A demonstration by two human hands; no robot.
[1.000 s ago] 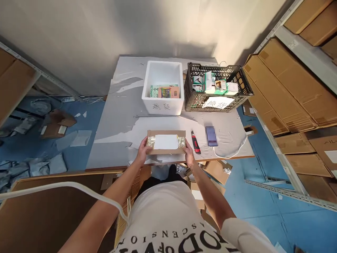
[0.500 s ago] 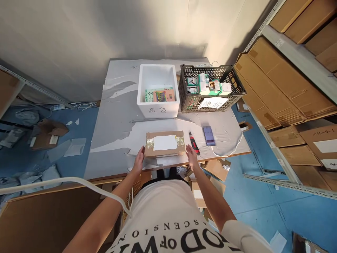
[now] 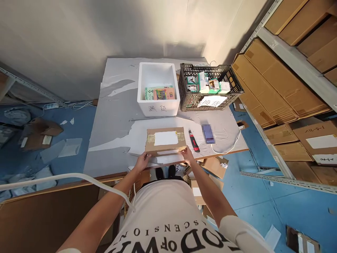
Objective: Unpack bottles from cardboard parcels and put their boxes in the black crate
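Observation:
A flat cardboard box (image 3: 165, 150) with a blank-looking white label (image 3: 165, 138) and clear tape at both ends lies near the table's front edge. My left hand (image 3: 143, 161) is closed on its near left corner, fingertips against the lower edge. At the near right corner, my right hand (image 3: 187, 155) grips the box the same way. A strip of white shows along the box's near side. Just right of the box rests a red and black utility knife (image 3: 194, 141). Beyond it lies a phone (image 3: 208, 134), its screen blurred, with a white cable attached.
Behind the box stand a white foam bin (image 3: 158, 108) holding colourful packets and a black plastic crate (image 3: 189, 102) full of small boxes. Shelving (image 3: 279, 38) with cartons rises on the right. A white cable (image 3: 79, 175) crosses at left. Cartons lie under the table (image 3: 105, 130).
Both hands have moved from beside the box's ends to its near corners and closed on them. More of the box's near side shows now.

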